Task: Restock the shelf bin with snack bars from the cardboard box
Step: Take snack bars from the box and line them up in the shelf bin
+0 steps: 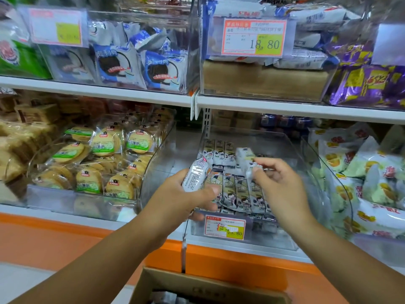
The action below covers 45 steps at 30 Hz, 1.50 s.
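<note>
A clear plastic shelf bin (291,150) on the lower shelf holds rows of snack bars (241,191) in cream wrappers with a cartoon figure. My left hand (186,200) grips a small bundle of bars (195,176) at the bin's front left corner. My right hand (278,183) is over the bin and pinches a blurred bar (246,160) by its end above the rows. The open cardboard box (197,286) sits below at the bottom edge of the view, under my forearms.
A neighbouring bin of round biscuits (105,167) stands to the left and bagged snacks (361,183) to the right. An upper shelf (285,107) carries more bins above. A price tag (224,227) hangs on the bin's front. An orange base (65,240) runs below.
</note>
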Tool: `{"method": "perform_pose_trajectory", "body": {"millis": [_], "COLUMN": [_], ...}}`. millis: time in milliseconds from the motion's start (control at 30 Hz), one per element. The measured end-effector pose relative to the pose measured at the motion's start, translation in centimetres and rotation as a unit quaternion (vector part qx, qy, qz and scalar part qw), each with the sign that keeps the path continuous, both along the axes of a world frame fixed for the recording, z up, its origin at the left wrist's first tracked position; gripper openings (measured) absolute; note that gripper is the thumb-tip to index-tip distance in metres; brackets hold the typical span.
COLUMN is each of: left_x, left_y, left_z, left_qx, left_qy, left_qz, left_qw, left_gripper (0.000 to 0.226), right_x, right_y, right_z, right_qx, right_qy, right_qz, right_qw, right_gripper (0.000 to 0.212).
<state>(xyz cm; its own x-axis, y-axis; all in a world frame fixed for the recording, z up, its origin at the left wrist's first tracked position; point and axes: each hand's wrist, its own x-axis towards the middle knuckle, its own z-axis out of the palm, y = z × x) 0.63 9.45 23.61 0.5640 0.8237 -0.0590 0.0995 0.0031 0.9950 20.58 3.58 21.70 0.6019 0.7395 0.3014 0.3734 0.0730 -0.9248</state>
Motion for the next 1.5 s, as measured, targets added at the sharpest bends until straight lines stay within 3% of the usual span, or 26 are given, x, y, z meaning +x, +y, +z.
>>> {"method": "perform_pose_trajectory", "body": {"millis": [100,267,367,567,767,900,1000,1067,1200,1367,1500], "left_x": [-0.2,-0.3,-1.0,-1.7,-1.5,-1.1,-0.6,-0.2,0.5,0.9,0.5], "left_y": [0.4,1.3,1.8,1.5,1.5,1.0,0.7,0.5,-0.6,-1.8,-1.8], "left_z": [-0.2,-0.5,-0.5,-0.1,-1.0,-1.0,-1.0,-1.1,-1.1,-1.0,-0.7], "left_qx": [0.032,0.125,0.121,0.115,0.145,0.162,0.166,0.181,0.246,0.297,0.228], "left_qy": [0.002,0.028,0.012,0.012,0.016,0.02,0.03,0.036,0.056,0.082,0.048], "left_qz": [0.024,0.041,0.042,0.036,0.005,0.006,0.01,-0.001,-0.02,-0.026,-0.031], "left_qw": [0.999,0.991,0.992,0.993,0.989,0.987,0.986,0.983,0.968,0.951,0.972], "left_gripper": [0.02,0.019,0.006,0.032,0.032,0.045,0.053,0.054,0.06,0.061,0.052], "right_x": [2.5,4.6,4.7,5.3,5.9,4.9,2.4,0.5,-2.0,-1.9,-1.0], "right_y": [1.5,3.6,5.3,7.3,7.5,6.2,3.8,1.8,-1.9,-3.1,-3.9], "right_z": [-0.6,-1.0,-0.7,-1.4,-1.9,-1.0,1.1,2.4,3.1,2.6,3.0], "right_qx": [-0.029,-0.112,-0.135,-0.183,-0.213,-0.162,-0.098,-0.083,-0.109,-0.077,-0.041], "right_qy": [-0.06,-0.137,-0.19,-0.235,-0.229,-0.234,-0.191,-0.101,0.0,0.112,0.148], "right_qz": [-0.041,-0.027,-0.035,-0.039,0.018,0.008,0.044,0.126,0.231,0.238,0.236], "right_qw": [0.997,0.984,0.972,0.954,0.95,0.959,0.976,0.983,0.967,0.962,0.96], "right_gripper": [0.016,0.014,0.016,0.02,0.035,0.041,0.03,0.023,0.031,0.023,0.024]}}
